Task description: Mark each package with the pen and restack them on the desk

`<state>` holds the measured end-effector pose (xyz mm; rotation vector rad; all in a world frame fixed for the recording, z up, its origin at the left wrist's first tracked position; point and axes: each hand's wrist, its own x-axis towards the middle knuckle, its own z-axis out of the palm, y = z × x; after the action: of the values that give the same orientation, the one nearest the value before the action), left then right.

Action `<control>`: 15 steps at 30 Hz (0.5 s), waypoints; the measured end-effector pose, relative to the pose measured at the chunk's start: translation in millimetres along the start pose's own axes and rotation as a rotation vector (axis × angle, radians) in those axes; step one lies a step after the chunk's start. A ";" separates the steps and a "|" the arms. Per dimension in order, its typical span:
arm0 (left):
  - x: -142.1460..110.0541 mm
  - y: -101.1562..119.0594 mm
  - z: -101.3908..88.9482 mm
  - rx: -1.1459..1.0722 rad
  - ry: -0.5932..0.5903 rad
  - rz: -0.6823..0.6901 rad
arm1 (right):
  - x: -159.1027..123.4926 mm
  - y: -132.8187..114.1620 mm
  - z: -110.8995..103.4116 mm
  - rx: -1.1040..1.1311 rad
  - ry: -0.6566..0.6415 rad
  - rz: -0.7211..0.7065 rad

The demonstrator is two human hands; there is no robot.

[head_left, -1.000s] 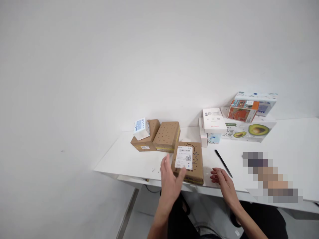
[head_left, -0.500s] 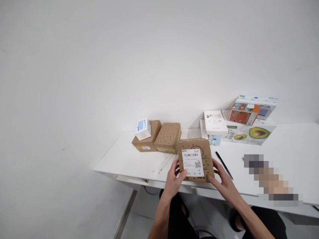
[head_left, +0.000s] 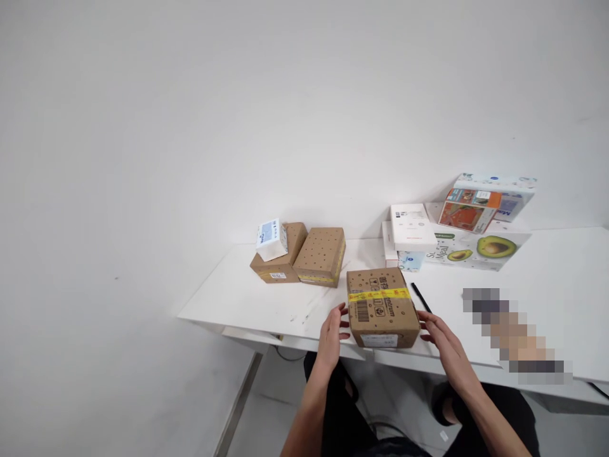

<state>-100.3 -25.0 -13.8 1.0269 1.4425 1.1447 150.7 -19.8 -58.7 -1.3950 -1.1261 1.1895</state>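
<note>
A brown cardboard box (head_left: 382, 306) with yellow tape across its top lies near the front edge of the white table (head_left: 266, 301). Its white label now faces me on the front side. My left hand (head_left: 332, 334) rests against the box's left side with fingers spread. My right hand (head_left: 443, 340) is at the box's right side, fingers stretched out and touching or just off it. Neither hand grips the box.
Two more brown boxes (head_left: 320, 256) stand at the back left, one bearing a small white pack (head_left: 271, 239). A black pen (head_left: 420, 297) lies right of the box. White and printed cartons (head_left: 476, 238) are stacked at the back right. A blurred patch (head_left: 514, 336) covers the table's right.
The box was lifted from flat, tipped up between both hands, then turned over and set down with its taped side up. Both hands have now loosened at its sides.
</note>
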 end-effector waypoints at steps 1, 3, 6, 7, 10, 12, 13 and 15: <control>1.9 4.6 0.1 0.052 -0.002 0.016 | 0.6 -8.0 1.3 -0.027 0.005 -0.002; 4.0 14.5 2.6 0.124 -0.036 0.075 | 2.0 -24.1 5.5 -0.082 -0.018 -0.049; 1.7 25.7 7.8 0.132 -0.080 0.196 | 3.8 -42.2 10.5 -0.114 -0.089 -0.149; -0.2 26.8 9.0 0.106 -0.093 0.222 | 3.9 -45.3 10.8 -0.104 -0.123 -0.179; -6.8 19.4 11.2 -0.023 -0.129 0.249 | 3.2 -44.0 8.3 -0.036 -0.225 -0.247; -11.0 7.8 12.3 -0.116 -0.148 0.257 | 2.1 -35.2 5.3 0.017 -0.249 -0.252; -13.0 1.5 12.9 -0.159 -0.157 0.250 | 1.5 -29.1 3.8 0.038 -0.239 -0.237; -16.9 -9.2 13.7 -0.228 -0.176 0.215 | 0.1 -15.6 1.1 0.053 -0.184 -0.190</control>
<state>-84.5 -41.3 -20.6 1.1092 1.0558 1.3038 148.7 -17.7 -43.3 -1.1283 -1.3142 1.2180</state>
